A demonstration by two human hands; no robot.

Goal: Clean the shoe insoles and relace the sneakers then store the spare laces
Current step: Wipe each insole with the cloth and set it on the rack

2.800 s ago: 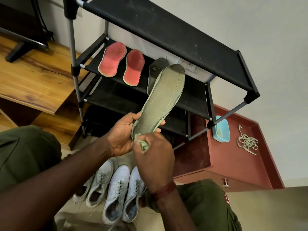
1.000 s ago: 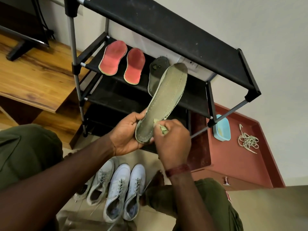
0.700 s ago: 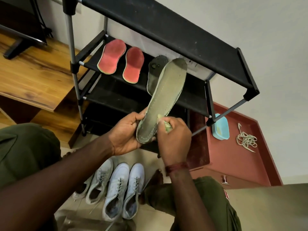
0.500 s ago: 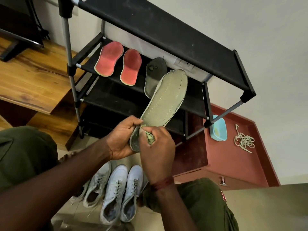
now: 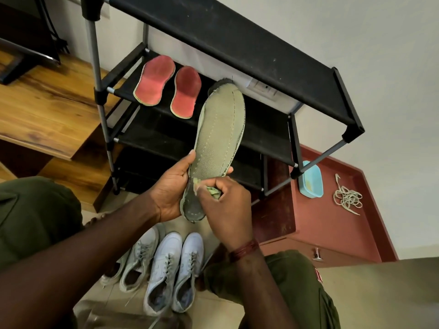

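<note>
My left hand [image 5: 169,191] grips the heel end of a worn grey-green insole [image 5: 219,134], toe pointing up in front of the shoe rack. My right hand [image 5: 225,207] holds a small crumpled green cloth [image 5: 213,192] against the insole's heel area. Two red insoles [image 5: 154,81] [image 5: 185,92] lie side by side on the rack's middle shelf. A dark insole [image 5: 219,83] peeks out behind the held one. Several pale sneakers [image 5: 166,269] stand on the floor below my hands. A tangle of pale spare laces [image 5: 348,198] lies on the red cabinet top.
The black shoe rack [image 5: 237,43] stands ahead with grey metal posts. A red-brown cabinet [image 5: 332,229] at the right carries a light blue dish [image 5: 311,180]. A wooden bench [image 5: 47,108] sits at the left. My knees in olive trousers flank the sneakers.
My right hand has rubbed the cloth back and forth along the insole's lower half and now sits near the heel. My left hand has kept its grip.
</note>
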